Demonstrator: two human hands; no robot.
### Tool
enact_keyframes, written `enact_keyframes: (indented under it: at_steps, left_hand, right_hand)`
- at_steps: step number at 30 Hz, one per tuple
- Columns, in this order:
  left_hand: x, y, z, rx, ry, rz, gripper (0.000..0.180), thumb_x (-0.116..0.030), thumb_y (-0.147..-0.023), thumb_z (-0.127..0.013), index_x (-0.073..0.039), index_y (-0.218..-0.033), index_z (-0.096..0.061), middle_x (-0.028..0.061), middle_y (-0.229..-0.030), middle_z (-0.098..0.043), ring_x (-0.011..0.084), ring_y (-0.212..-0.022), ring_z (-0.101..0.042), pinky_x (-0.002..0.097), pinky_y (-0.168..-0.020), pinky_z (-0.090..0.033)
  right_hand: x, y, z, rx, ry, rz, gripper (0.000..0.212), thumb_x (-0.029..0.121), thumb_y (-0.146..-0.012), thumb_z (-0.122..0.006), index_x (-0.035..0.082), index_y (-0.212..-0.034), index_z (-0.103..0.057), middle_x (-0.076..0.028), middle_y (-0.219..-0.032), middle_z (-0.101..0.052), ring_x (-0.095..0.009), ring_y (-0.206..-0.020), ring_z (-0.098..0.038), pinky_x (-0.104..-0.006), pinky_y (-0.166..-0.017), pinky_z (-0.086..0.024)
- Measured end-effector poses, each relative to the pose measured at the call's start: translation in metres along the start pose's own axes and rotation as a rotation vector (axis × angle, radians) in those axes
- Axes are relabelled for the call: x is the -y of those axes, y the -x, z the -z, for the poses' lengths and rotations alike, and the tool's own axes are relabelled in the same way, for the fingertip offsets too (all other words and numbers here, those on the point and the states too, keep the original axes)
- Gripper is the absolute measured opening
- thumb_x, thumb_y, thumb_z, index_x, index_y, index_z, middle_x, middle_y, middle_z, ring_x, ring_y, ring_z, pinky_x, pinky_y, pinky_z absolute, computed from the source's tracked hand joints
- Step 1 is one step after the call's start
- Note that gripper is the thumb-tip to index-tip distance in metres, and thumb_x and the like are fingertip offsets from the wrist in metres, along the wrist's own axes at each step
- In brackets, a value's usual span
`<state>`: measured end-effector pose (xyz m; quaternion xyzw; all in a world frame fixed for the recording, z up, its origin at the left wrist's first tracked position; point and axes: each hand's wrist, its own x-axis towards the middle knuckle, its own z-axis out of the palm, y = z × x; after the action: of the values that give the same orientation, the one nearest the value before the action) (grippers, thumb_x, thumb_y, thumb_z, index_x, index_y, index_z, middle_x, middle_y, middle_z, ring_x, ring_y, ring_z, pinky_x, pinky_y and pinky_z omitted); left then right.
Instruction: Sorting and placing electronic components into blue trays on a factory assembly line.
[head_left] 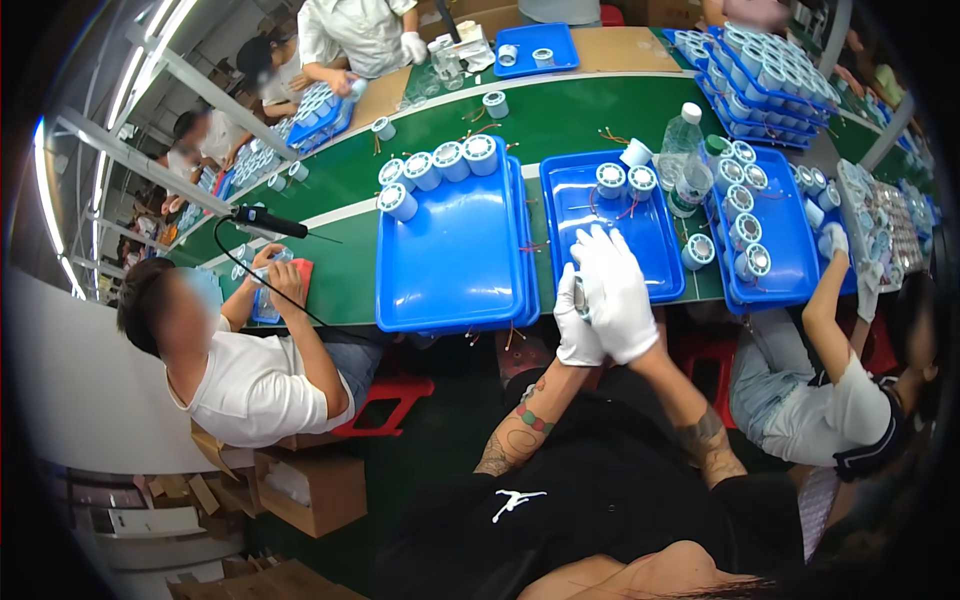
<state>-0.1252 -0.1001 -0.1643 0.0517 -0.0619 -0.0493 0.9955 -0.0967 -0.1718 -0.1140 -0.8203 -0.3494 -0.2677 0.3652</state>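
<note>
"Where's the small part (580, 299)?"
"Clasped between left hand (577, 335) and right hand (618, 290), at the blue tray's (660, 262) near edge."
"Its long axis?"
"Can't tell; gloves cover most of it."

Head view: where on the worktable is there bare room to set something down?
Mostly in the left blue tray, in front of the cylinders along its back; also on green tabletop behind the middle tray. Crowded: that tray's front, where the left hand and right hand meet, and around the bottles beside the right tray.
</note>
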Motion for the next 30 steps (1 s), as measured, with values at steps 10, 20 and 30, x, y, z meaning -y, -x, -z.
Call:
enact_keyframes:
  at_steps: [10, 20, 30]
  left_hand:
    - [0.007, -0.001, -0.028, -0.329, -0.222, -0.155, 0.034, -0.024, -0.101, -0.042, -0.008, -0.130, -0.050, 0.0067, -0.126, -0.058, 0.0177, -0.114, -0.055, 0.0297, -0.103, -0.039]
    - [-0.004, 0.010, 0.007, -0.103, -0.125, -0.036, 0.033, -0.024, -0.096, -0.053, -0.008, -0.125, -0.053, 0.0046, -0.124, -0.059, 0.0171, -0.111, -0.057, 0.0289, -0.098, -0.042]
    - [-0.013, 0.000, -0.020, -0.325, -0.102, -0.108, 0.031, -0.026, -0.095, -0.056, -0.010, -0.122, -0.056, 0.0016, -0.118, -0.062, 0.0150, -0.106, -0.059, 0.0286, -0.095, -0.044]
  right_hand:
    - [-0.015, -0.014, 0.012, 0.149, -0.048, 0.002, 0.017, 0.008, -0.081, -0.055, -0.001, -0.093, -0.064, -0.014, -0.086, -0.065, -0.030, -0.075, -0.059, -0.0391, -0.077, -0.046]
    - [-0.035, -0.033, 0.000, 0.425, -0.290, 0.025, 0.015, 0.008, -0.077, -0.059, 0.000, -0.089, -0.064, -0.013, -0.085, -0.065, -0.029, -0.070, -0.058, -0.0362, -0.071, -0.047]
    - [0.000, -0.026, -0.009, 0.015, -0.137, -0.171, 0.013, 0.009, -0.079, -0.058, 0.000, -0.087, -0.064, -0.012, -0.081, -0.067, -0.027, -0.063, -0.058, -0.0334, -0.063, -0.046]
